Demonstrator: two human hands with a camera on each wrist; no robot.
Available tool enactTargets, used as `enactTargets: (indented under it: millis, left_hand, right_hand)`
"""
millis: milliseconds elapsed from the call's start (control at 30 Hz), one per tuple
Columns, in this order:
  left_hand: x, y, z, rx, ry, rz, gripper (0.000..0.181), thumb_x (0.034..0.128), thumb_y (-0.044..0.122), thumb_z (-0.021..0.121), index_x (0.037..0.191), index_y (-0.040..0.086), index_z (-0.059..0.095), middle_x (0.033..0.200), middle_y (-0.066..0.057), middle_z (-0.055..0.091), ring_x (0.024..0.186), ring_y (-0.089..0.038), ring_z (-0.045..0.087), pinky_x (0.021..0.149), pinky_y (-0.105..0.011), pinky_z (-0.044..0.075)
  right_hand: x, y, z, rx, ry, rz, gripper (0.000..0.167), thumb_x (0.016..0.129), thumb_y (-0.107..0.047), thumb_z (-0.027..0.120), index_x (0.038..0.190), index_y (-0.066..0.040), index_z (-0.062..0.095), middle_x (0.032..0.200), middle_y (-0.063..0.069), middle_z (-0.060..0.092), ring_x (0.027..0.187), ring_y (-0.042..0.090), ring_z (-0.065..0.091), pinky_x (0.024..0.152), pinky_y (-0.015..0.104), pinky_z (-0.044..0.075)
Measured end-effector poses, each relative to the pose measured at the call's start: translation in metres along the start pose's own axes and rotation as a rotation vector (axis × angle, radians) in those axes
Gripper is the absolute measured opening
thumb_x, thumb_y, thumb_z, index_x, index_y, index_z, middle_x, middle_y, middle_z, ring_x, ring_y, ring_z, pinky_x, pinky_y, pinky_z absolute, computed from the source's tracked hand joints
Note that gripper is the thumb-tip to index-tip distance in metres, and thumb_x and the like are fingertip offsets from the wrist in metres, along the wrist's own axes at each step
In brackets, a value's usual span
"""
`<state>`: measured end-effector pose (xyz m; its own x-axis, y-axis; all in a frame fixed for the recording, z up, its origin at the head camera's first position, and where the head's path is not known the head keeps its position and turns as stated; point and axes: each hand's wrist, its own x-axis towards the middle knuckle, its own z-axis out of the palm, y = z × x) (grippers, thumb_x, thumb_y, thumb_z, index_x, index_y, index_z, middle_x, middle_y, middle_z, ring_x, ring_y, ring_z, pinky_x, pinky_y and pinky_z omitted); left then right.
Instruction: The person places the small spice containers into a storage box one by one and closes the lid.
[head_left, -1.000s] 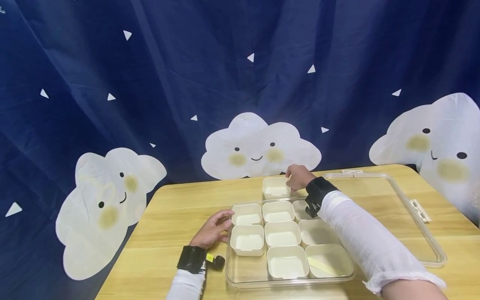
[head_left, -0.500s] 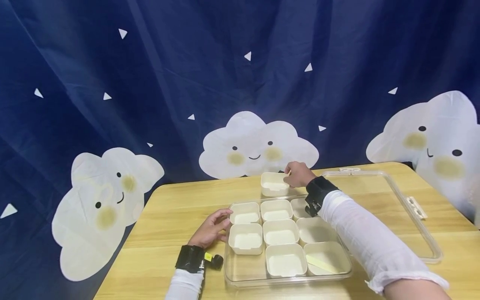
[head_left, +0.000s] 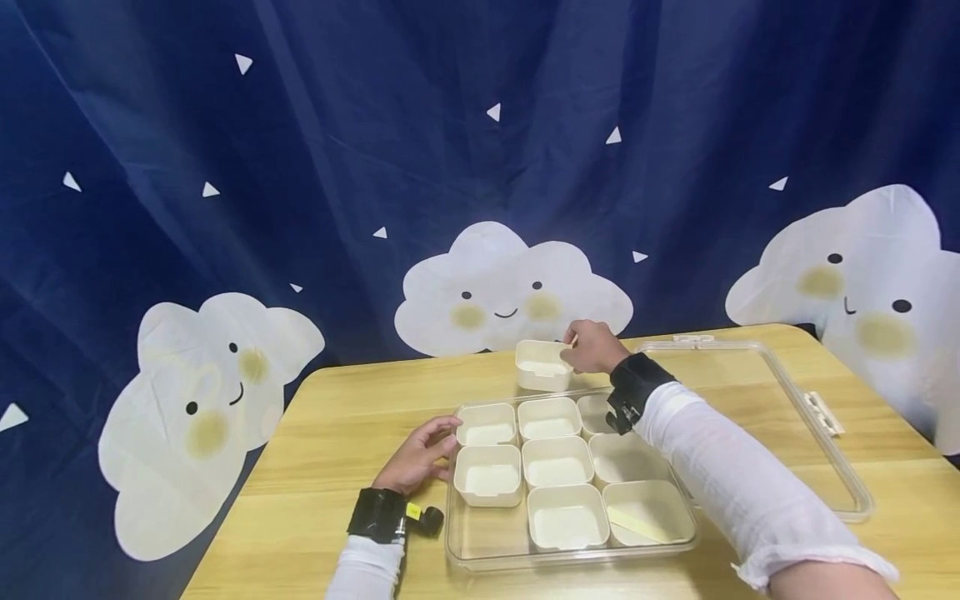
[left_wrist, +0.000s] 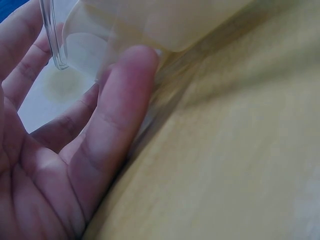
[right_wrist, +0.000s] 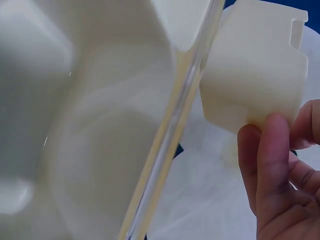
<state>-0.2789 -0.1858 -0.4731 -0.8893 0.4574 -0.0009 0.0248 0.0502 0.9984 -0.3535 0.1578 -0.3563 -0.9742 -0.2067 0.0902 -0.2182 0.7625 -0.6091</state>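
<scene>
My right hand point(head_left: 592, 347) pinches the right rim of a small cream storage bin point(head_left: 542, 380) just beyond the far wall of a clear plastic box point(head_left: 483, 537). In the right wrist view, thumb and fingers point(right_wrist: 272, 150) hold the bin point(right_wrist: 255, 65) outside the clear wall. Whether its base touches the table cannot be told. My left hand point(head_left: 416, 454) rests by the box's left wall with loosely extended fingers. In the left wrist view the thumb point(left_wrist: 125, 100) is straight beside the wall. Several matching bins point(head_left: 487, 477) sit inside the box.
A pale yellow strip point(head_left: 633, 525) lies in the front right bin. Beyond my right forearm, a clear lid point(head_left: 787, 392) with white latches point(head_left: 823, 414) lies on the wooden table point(head_left: 300, 467). The box floor shows at its front left. A blue cloud-print curtain point(head_left: 360, 125) hangs behind.
The right hand and its bin have shifted slightly farther from the box and a little left. My left hand keeps its place at the box. The head view has drifted slightly.
</scene>
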Motion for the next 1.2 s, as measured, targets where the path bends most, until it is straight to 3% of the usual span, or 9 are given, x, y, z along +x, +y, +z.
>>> enactTargets:
  millis: [300,1200]
  left_hand:
    - [0.001,-0.002,-0.001,-0.027,-0.008,0.007,0.043,0.0993,0.017,0.056,0.136,-0.001,0.042,0.139,-0.026,0.039,0.093,-0.024,0.061,0.069,-0.047,0.058]
    - [0.001,0.001,0.000,-0.016,-0.011,-0.006,0.045,0.0999,0.016,0.055,0.138,-0.003,0.040,0.143,-0.028,0.034,0.092,-0.022,0.060,0.068,-0.045,0.058]
  right_hand:
    - [-0.007,-0.008,0.001,0.013,0.041,-0.051,0.017,0.081,-0.010,0.059,0.094,0.000,0.058,0.082,0.011,0.063,0.055,0.014,0.065,0.056,0.026,0.049]
    - [-0.041,-0.020,-0.002,0.118,0.076,-0.073,0.023,0.080,-0.007,0.059,0.101,0.002,0.061,0.077,0.008,0.065,0.054,0.015,0.064,0.056,0.029,0.052]
